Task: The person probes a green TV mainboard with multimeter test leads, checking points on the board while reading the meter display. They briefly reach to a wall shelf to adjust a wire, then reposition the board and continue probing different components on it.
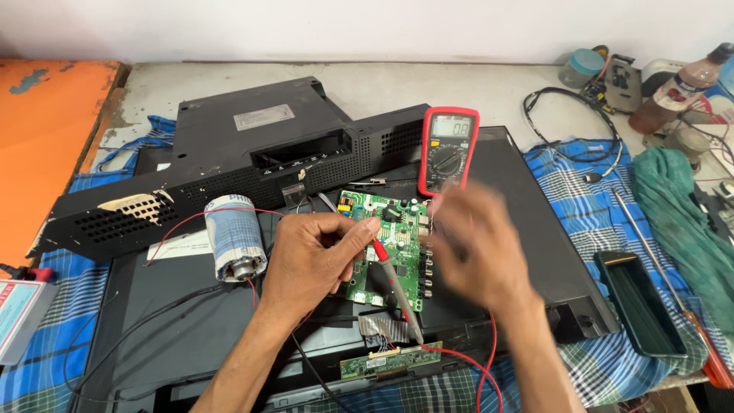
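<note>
- Left hand (pixel 317 256) is pinching the red probe (pixel 397 289) betw. thumb & fingers, closed round its upper end; the grey shaft is running down-right toward the lower edge of the green board (pixel 386 248).
- Right hand (pixel 478 248) is blurring w/ motion over the board's right edge, fingers partly curled; can't tell if it's gripping anything.
- Board is lying on the back of a black panel (pixel 535 206), just below the red meter (pixel 448 151), which is standing w/ display facing up.
- Red lead (pixel 489 367) is trailing from the probe down off the bench edge.
- Black cover (pixel 229 164) is lying detached behind the board; a paper-wrapped cylinder (pixel 235 237) is sitting to its left, red wire attached.
- Step, as I judge it: probing test pts on the board w/ meter, probe not yet planted.
- Next move probably calls for steadying the right hand, setting the tip on one pad w/o bridging neighbours, eyes on the display.
- Small strip board (pixel 390 361) is near the bottom, by a flat ribbon.
</note>
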